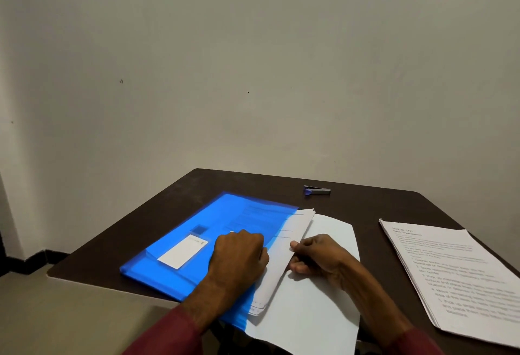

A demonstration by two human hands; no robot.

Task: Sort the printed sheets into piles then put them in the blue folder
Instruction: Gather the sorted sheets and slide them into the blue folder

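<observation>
A translucent blue folder (202,231) with a white label lies on the dark table (365,202). A stack of printed sheets (295,231) sits partly inside its open right edge. My left hand (239,253) rests on the folder with fingers curled, at that open edge. My right hand (315,256) pinches the protruding edge of the stack. Under them lies a blank white sheet (315,312). A second pile of printed sheets (450,276) lies at the right.
A small stapler (316,190) with a blue end lies near the table's far edge. The table stands against a plain wall. The right pile reaches the table's right edge, and the floor shows at the left.
</observation>
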